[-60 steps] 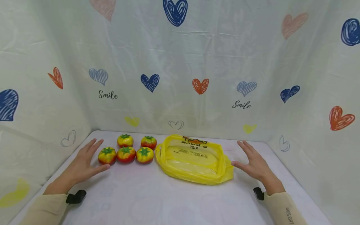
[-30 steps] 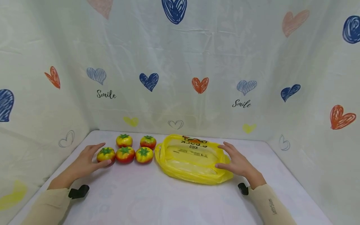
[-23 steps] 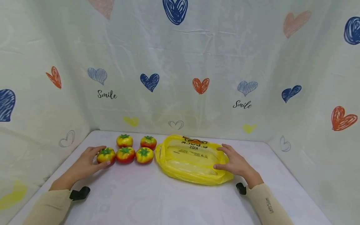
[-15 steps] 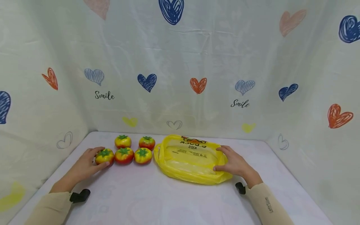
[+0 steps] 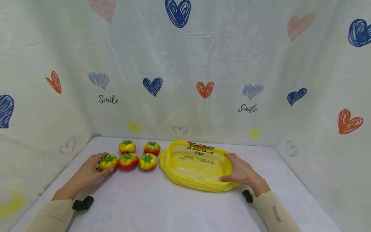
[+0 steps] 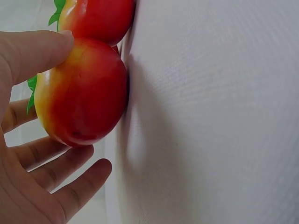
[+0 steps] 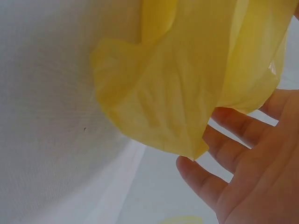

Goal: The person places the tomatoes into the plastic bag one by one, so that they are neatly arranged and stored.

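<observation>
Through the right wrist view I see a crinkled, partly see-through yellow plastic bag (image 7: 173, 84) filling the upper middle and narrowing to a small corner below. To its right I have the right hand (image 7: 261, 163), its fingers (image 7: 201, 179) spread with gaps between; their tips meet the bag's edge, the lowest just beside that corner. On the left I see a shaded white surface (image 7: 51, 154) carrying a tiny dark speck (image 7: 84, 129).

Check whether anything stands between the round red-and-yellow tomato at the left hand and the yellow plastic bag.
Yes: the front row's middle tomato and right tomato, similarly coloured, stand between the left tomato and the bag.
</observation>
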A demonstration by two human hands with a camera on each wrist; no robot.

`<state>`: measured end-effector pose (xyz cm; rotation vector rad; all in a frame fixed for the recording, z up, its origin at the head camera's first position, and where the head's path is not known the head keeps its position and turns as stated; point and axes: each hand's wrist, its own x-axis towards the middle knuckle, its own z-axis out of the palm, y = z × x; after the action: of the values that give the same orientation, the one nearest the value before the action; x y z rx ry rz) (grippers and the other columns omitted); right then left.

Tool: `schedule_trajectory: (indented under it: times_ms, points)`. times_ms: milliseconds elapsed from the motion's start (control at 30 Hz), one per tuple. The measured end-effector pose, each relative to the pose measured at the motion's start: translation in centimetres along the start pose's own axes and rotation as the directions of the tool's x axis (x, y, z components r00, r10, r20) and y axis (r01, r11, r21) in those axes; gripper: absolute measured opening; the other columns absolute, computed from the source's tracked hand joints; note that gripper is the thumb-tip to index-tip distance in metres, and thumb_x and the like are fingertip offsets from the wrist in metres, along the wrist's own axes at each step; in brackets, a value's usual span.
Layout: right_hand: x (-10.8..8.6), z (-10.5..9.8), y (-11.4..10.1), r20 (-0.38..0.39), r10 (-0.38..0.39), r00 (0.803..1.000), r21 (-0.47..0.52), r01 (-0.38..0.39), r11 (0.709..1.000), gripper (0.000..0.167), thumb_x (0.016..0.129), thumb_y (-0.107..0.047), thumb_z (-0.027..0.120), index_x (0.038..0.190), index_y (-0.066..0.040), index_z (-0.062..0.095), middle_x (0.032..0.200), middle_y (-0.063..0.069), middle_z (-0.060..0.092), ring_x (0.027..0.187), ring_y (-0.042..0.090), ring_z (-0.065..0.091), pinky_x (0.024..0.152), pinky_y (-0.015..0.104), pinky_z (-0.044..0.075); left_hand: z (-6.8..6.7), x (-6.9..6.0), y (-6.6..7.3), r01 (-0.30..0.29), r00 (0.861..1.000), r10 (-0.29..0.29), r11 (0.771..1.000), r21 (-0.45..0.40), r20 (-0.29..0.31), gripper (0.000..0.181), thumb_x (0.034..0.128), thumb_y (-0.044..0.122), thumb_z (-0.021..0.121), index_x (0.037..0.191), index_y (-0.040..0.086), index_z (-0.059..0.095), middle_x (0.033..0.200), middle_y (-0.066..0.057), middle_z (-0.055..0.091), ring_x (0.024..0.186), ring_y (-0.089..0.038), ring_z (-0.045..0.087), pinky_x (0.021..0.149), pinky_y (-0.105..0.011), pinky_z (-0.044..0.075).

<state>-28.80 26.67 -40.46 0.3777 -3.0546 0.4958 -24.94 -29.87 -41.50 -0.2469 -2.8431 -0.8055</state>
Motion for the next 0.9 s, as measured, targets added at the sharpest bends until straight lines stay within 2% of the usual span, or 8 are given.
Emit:
schedule_trajectory:
  times_ms: [467,900]
  points:
    - [0.17,0.64,0.58,-0.012,-0.006,1.0,0.001,0.006,1.0,0.113,0.061,-0.062,0.079,0.149,-0.014,0.028,0.151,0.011,0.031,0.131,0.035,0.038,0.102,0.058,0.035,0.26,0.02,-0.17,-0.005,1.0,0.005,1.0,-0.003,-0.023,0.068,0.0848,0.029,0.071,0.134,-0.005,0.039,0.12,-0.032,0.044,0.101,-0.042,0.049,0.085,-0.059,0.045]
    - [0.08,0.44,0.39,-0.002,0.003,1.0,0.001,-0.003,1.0,0.112,0.061,-0.062,0.078,0.149,-0.015,0.028,0.152,0.015,0.027,0.131,0.038,0.038,0.1,0.06,0.036,0.09,0.05,-0.02,0.01,1.0,-0.01,1.0,-0.008,-0.026,0.068,0.0839,0.024,0.072,0.134,-0.006,0.039,0.123,-0.032,0.041,0.104,-0.045,0.046,0.087,-0.062,0.043]
